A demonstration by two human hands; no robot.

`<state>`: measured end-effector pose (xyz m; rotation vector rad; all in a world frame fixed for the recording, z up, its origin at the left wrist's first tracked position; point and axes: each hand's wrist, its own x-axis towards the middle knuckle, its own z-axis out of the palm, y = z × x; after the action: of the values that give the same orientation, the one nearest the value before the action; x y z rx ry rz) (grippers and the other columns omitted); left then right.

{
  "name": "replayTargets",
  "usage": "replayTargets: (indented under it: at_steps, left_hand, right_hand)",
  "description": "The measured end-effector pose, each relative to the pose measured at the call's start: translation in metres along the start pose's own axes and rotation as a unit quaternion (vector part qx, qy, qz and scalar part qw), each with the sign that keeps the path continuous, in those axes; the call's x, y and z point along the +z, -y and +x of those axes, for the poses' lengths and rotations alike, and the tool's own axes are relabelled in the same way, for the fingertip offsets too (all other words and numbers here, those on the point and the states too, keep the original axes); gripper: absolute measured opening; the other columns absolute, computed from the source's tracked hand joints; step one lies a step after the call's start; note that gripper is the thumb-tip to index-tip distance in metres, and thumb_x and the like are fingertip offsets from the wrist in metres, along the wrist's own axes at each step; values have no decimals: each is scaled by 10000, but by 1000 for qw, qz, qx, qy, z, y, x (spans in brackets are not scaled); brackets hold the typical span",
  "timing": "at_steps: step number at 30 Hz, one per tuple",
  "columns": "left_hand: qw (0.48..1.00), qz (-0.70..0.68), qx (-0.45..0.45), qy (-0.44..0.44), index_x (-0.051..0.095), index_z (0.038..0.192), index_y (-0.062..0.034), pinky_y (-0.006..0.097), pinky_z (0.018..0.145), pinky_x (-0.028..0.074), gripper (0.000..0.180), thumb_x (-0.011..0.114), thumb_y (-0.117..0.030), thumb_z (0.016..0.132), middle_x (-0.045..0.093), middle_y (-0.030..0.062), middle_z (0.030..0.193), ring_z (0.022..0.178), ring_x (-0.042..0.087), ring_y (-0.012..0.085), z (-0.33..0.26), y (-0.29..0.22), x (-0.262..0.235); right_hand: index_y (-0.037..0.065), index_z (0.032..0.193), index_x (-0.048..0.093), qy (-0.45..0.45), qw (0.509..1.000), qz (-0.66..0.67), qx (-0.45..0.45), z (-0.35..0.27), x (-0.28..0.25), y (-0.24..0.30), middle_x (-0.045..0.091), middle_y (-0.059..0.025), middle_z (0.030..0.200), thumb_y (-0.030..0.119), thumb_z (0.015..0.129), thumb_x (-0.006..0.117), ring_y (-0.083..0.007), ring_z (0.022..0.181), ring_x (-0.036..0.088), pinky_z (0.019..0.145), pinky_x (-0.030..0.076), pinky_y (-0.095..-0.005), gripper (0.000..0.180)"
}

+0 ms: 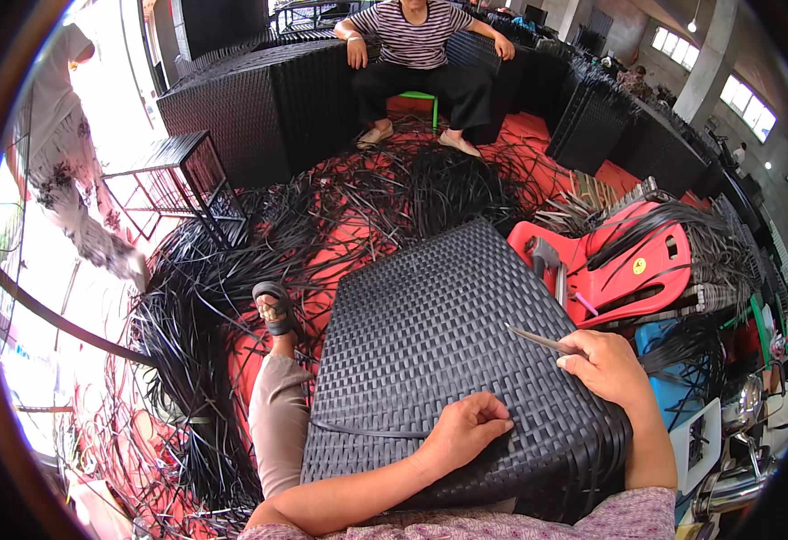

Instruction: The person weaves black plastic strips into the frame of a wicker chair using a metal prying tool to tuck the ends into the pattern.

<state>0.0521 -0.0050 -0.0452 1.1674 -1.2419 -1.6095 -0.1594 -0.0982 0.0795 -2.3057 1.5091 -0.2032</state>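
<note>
Hands number two on one black woven panel (430, 333): left hand (464, 430) pinches one loose strip (362, 430), right hand (603, 362) grips one metal blade (540, 340).

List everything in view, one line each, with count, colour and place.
Woven panel: one, black, on the lap, centre.
Loose strip: one, black, lying across the panel's near edge.
Pointed tool: one, grey metal, in the right hand.
Strip pile: many, black, spread over the red floor.
Plastic chair: one, red, tipped over at right.
Wire frame: one, black, left.
Seated person: one, striped top, far centre.
Standing person: one, light clothes, far left.
Left hand: pressing on the panel.
Right hand: gripping the tool.
</note>
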Motion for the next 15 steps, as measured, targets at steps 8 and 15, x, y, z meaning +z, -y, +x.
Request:
replayTargets:
  at_steps: [8,15]
  left_hand:
    - [1000,3,21,-4,626,928,-2,221,691,523,143,729,-93,888,676,14,804,743,628,57,1,4,3]
    - [1000,-11,17,-5,640,936,-1,262,697,532,159,723,-127,884,678,43,805,749,645,99,2,10,3]
  right_hand:
    - [42,971,701,4,1000,0,4,0,1,-4,701,-165,831,273,842,676,-337,817,681,753,500,-424,265]
    - [47,959,707,8,1000,-2,6,0,0,-4,700,-164,818,279,836,686,-337,801,684,735,503,-429,263]
